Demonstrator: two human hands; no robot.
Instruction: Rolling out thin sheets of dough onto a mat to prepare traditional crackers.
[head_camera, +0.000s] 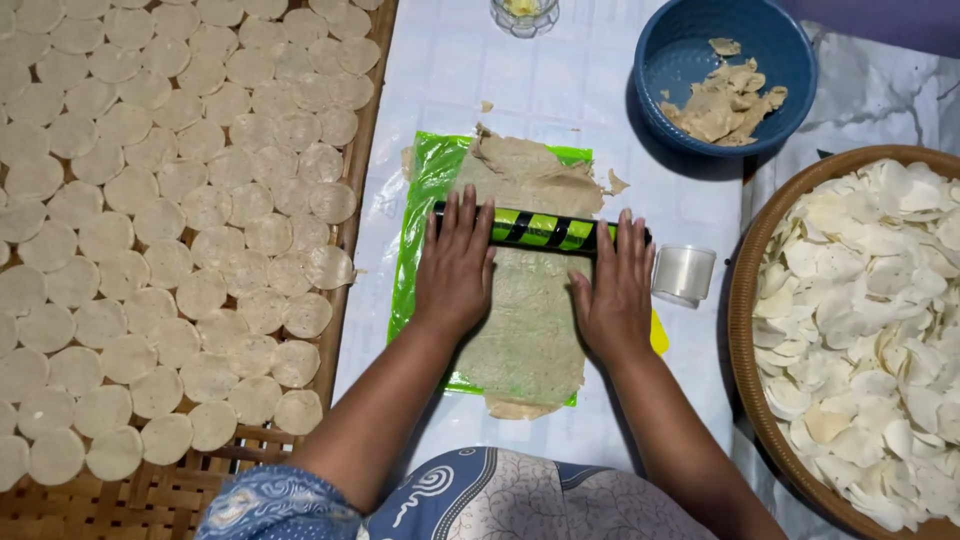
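From the head camera I am looking straight down at a green plastic sheet (425, 215), which I am taking as my reference. A long flat sheet of pale dough (525, 310) is lying along the middle of it, spilling slightly past the near and far edges. Across the dough a black and green roller (535, 229) is lying crosswise. My left hand (455, 265) is pressing flat on the roller's left end, fingers straight and close together; my right hand (613, 285) is doing the same on its right end, palm down, nothing pinched. Just right of the green sheet a small clear round cutter (684, 274) is standing on the white table covering (500, 80). Beyond the sheet's far right corner a blue bowl (690, 40) is holding dough scraps (725, 105). Left of the sheet a woven bamboo tray (355, 190) is carrying rows of cut dough rounds (150, 220). Right of the sheet a round basket (745, 330) is sitting full of white dried chips (870, 320).
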